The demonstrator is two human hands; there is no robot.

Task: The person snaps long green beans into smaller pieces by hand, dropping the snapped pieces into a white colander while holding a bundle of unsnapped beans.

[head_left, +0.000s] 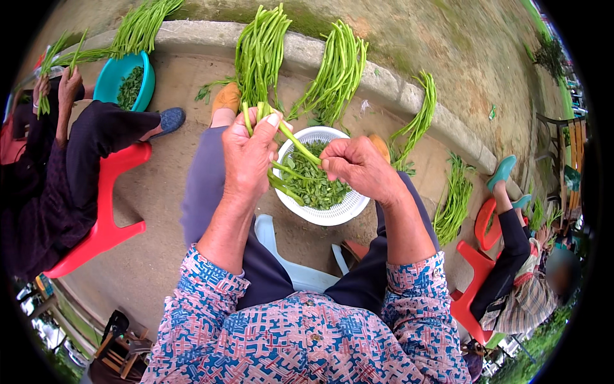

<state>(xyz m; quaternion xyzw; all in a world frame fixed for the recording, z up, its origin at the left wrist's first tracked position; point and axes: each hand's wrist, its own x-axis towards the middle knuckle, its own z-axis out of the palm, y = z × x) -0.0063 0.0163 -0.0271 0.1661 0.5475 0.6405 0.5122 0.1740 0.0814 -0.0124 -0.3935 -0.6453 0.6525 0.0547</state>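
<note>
My left hand (248, 157) is closed around a few thick green stems, whose cut ends stick up past the thumb. One long green stem (298, 142) slants from that hand down to my right hand (361, 168), which pinches its lower end between thumb and fingers. Both hands are held above a white perforated plastic basket (328, 217) between my knees. Chopped or plucked green leaves (320, 187) fill much of the basket. Other stems (286, 189) from the left hand's bunch hang over its left side.
Bundles of long green stems (262, 54) lie across a concrete kerb (211, 35) ahead. At left, a seated person's hands (69, 86) hold stems near a teal basin (147, 80). Another person (531, 281) sits at right on a red chair (472, 301), by an orange basin (484, 227).
</note>
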